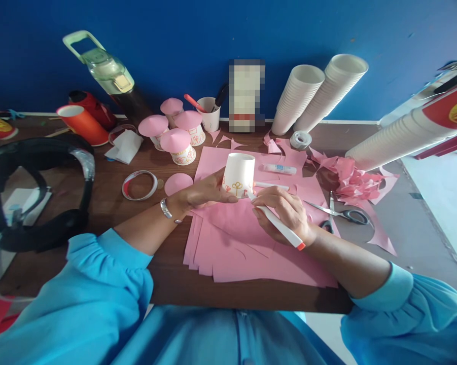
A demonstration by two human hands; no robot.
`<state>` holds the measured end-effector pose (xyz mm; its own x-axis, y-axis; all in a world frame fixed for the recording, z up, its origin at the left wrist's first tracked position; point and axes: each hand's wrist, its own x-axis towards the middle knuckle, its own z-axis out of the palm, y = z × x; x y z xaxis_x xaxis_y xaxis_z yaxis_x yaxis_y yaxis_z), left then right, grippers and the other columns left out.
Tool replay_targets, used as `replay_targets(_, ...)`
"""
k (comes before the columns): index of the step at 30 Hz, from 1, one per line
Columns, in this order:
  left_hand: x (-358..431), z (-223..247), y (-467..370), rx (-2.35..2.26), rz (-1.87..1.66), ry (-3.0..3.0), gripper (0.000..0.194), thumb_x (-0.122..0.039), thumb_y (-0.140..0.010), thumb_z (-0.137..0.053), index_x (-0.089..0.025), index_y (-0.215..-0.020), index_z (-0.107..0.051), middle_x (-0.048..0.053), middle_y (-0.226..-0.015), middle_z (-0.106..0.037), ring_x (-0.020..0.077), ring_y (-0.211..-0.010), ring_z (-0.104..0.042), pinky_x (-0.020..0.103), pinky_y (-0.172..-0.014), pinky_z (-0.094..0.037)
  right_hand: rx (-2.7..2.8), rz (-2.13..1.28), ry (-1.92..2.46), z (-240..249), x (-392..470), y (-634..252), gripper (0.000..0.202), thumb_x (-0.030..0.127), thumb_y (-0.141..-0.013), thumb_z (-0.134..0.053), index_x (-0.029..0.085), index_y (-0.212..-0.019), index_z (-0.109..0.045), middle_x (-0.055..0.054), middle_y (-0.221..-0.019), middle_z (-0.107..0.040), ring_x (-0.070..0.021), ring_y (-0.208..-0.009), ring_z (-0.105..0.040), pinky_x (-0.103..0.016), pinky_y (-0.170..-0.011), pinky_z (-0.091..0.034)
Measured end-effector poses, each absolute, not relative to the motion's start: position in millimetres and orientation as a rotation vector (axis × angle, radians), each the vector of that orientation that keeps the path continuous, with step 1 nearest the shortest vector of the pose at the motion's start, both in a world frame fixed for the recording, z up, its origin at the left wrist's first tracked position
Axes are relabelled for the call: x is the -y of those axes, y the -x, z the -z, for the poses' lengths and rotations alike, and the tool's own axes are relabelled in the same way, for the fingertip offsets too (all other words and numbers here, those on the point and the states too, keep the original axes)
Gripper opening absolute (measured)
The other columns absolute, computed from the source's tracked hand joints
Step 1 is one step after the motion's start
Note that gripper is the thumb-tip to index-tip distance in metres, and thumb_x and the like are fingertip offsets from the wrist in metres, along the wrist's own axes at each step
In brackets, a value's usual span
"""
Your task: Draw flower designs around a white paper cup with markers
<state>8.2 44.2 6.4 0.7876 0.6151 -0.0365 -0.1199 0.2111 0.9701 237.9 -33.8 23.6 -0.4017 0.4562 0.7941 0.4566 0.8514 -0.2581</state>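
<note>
My left hand [211, 190] is wrapped round a white paper cup [240, 170], held upside down above the pink sheets. Orange and red flower drawings run along the cup's lower part. In my right hand [283, 210] is a white marker pen [279, 226] with an orange end; its tip meets the cup near the drawings. Under both hands lies a stack of pink paper [232, 253]. A glue stick [279, 169] and another white pen [272, 186] rest on the paper, just beyond my right hand.
Several cups with pink cone tops [178, 141] stand at the back left. Scissors [353, 216] and crumpled pink scraps [353, 177] lie on the right. Stacked white cups [299, 96] lean on the blue wall. A tape roll [140, 185], bottle [108, 71] and black headband [41, 238] are left.
</note>
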Motion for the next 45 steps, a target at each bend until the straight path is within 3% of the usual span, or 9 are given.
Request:
replay_targets(5, -43.1, -8.2, -7.0, -0.47, -0.521, -1.253, 0.081, -0.048, -0.078, -0.096, -0.018, -0.146, -0.064, 0.017, -0.137, -0.077, 0.0428, -0.137, -0.066, 0.055, -0.109, -0.055, 2.039, 0.02, 0.678, -24.2, 33.6, -238.0, 0.021, 0.007, -0.1, -0.063, 0.022, -0.115, -0.062, -0.003, -0.088, -0.074, -0.0186, -0.074, -0.075, -0.03, -0.063, -0.064)
replay_targets(9, -44.5, -3.2, -7.1, -0.476, -0.525, -1.24, 0.085, -0.05, -0.073, -0.099, -0.021, -0.146, -0.066, 0.016, -0.137, -0.077, 0.0431, -0.138, -0.067, 0.056, -0.111, -0.056, 2.039, 0.006, 0.689, -24.8, 34.1, -238.3, 0.022, 0.007, -0.099, -0.063, 0.023, -0.115, -0.062, -0.002, -0.088, -0.074, -0.0189, -0.075, -0.076, -0.03, -0.064, -0.064)
replay_targets(17, -45.9, -0.9, -7.1, -0.448, -0.553, -1.249, 0.079, -0.045, -0.074, -0.098, -0.027, -0.145, -0.068, 0.012, -0.131, -0.08, 0.0384, -0.13, -0.073, 0.048, -0.103, -0.062, 2.056, -0.02, 0.667, -24.2, 35.9, -237.5, 0.023, 0.007, -0.1, -0.062, 0.022, -0.118, -0.062, -0.004, -0.09, -0.076, -0.02, -0.076, -0.076, -0.032, -0.065, -0.065)
replay_targets(28, -44.0, -6.8, -8.3, -0.464, -0.561, -1.254, 0.08, -0.045, -0.074, -0.098, -0.026, -0.145, -0.067, 0.011, -0.126, -0.081, 0.0354, -0.125, -0.075, 0.043, -0.098, -0.062, 2.055, -0.043, 0.672, -22.1, 35.6, -238.5, 0.027, 0.008, -0.099, -0.062, 0.023, -0.122, -0.063, -0.004, -0.09, -0.075, -0.0205, -0.076, -0.076, -0.032, -0.066, -0.064)
replay_targets(45, -45.4, -1.8, -8.2, -0.455, -0.564, -1.256, 0.088, -0.046, -0.074, -0.097, -0.026, -0.152, -0.063, 0.015, -0.136, -0.078, 0.0371, -0.125, -0.075, 0.047, -0.101, -0.061, 2.026, -0.028, 0.713, -21.8, 36.2, -237.8, 0.02, 0.008, -0.099, -0.062, 0.022, -0.113, -0.064, -0.003, -0.089, -0.075, -0.0195, -0.075, -0.075, -0.031, -0.065, -0.063)
